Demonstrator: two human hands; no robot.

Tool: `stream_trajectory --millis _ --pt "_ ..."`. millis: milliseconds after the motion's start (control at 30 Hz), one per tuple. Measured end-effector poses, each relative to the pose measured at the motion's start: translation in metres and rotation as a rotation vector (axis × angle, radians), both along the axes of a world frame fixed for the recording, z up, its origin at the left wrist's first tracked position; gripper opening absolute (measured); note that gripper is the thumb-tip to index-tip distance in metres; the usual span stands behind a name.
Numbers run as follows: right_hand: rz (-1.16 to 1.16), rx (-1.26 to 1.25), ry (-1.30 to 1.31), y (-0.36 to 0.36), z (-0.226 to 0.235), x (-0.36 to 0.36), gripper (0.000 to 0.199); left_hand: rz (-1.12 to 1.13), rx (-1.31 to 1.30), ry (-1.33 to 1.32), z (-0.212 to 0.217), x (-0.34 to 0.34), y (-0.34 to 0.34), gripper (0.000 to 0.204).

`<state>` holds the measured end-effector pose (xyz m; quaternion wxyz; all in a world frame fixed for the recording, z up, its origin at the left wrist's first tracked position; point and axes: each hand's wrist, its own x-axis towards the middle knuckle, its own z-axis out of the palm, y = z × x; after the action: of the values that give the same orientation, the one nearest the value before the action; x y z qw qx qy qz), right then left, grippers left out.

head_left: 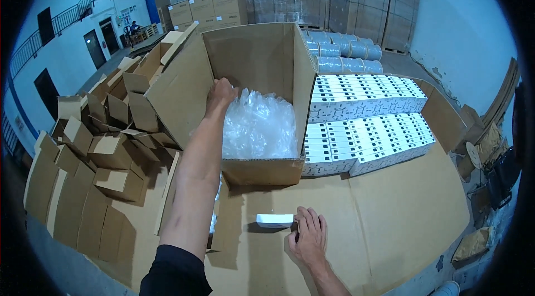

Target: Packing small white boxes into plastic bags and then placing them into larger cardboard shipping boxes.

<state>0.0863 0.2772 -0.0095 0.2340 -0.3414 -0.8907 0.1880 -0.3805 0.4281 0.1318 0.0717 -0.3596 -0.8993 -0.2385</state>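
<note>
Down near the person, a brown cardboard sheet [390,201] covers the worktable, and on it stands a big open cardboard carton [262,62] lined with a clear plastic bag [259,123], beside rows of small white boxes [368,123]. Their left hand [221,94] reaches into the carton, fingers curled on the bag's edge. Their right hand [308,235] lies flat, fingers spread, fingertips touching one small white box [275,220] in front of the carton.

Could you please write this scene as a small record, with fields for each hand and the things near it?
left hand: inside the open cardboard box, on the clear plastic bags
right hand: on the cardboard sheet, touching a small white box
beside box: rows of stacked white boxes
left side: pile of small empty cartons
</note>
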Motion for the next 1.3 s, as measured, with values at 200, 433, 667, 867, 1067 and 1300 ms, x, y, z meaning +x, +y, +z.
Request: stream_trajectory --millis 200,433,667,867,1067,1300 --pt "0.019 0.000 0.009 -0.004 0.004 -0.002 0.047 0.097 0.256 0.002 0.006 -0.016 -0.012 0.036" --pt "0.006 0.053 0.076 -0.003 -0.008 0.005 0.042 -0.113 0.666 -0.040 0.080 0.038 -0.058 0.023" --pt "-0.008 -0.014 0.219 -0.001 -0.016 0.010 0.039 -0.448 1.069 -0.437 0.073 0.172 -0.169 0.030" --pt "-0.060 -0.304 0.421 -0.028 -0.008 0.023 0.021 -0.380 1.014 -0.694 -0.036 0.298 -0.271 0.028" --pt "0.101 -0.602 0.693 -0.060 -0.005 0.024 0.025 -0.326 0.879 -1.018 -0.141 0.369 -0.329 0.026" --pt "0.155 -0.444 0.474 -0.060 -0.007 0.023 0.023 -0.414 0.769 -1.180 -0.151 0.377 -0.321 0.028"
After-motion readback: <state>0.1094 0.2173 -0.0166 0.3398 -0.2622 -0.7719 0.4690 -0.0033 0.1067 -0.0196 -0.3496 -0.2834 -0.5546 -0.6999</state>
